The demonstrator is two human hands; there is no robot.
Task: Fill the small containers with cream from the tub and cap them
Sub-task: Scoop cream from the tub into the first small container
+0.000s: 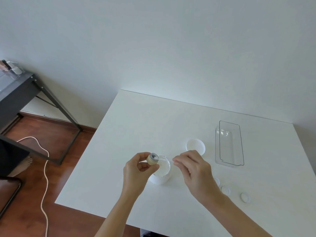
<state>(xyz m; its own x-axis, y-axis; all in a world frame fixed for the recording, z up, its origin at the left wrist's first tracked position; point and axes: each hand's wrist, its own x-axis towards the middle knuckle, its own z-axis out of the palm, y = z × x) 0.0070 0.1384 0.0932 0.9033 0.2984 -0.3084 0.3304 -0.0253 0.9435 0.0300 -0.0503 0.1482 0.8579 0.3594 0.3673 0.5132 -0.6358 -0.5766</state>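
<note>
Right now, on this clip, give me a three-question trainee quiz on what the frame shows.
1. True or false: the left hand holds the small container tilted above the open cream tub.
2. Which lies right of the tub lid? A) a clear rectangular bin B) a roll of tape C) a mug
3. Fill in: loose small caps lie on the white table to the ____ of the right hand.

Key: 1 true; 2 A; 3 right.
</note>
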